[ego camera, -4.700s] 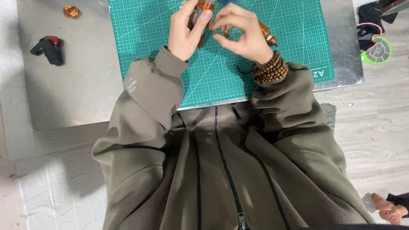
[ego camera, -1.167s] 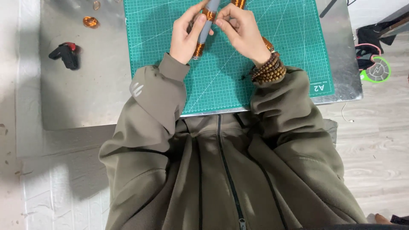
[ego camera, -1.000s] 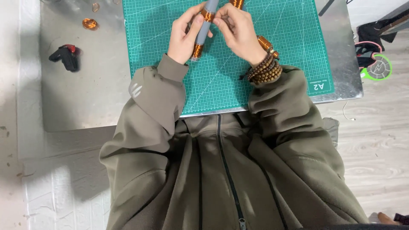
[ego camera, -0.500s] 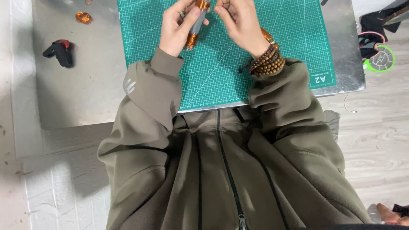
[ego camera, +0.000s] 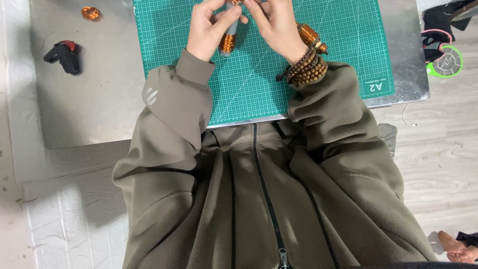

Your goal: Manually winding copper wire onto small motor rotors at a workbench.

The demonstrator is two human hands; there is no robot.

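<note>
We see a teal-green cutting mat (ego camera: 249, 84) ruled with a fine pale grid, lying on our dull grey metal desk (ego camera: 94, 99). The coil (ego camera: 228, 44) is coppery orange on what looks like a grey core. Our sleeves (ego camera: 174, 99) are olive, the bead bracelet (ego camera: 304, 68) brown.

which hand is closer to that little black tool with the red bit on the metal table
Left. The left hand is over the green cutting mat, a good way right of the black tool. The right hand is farther right still.
</note>
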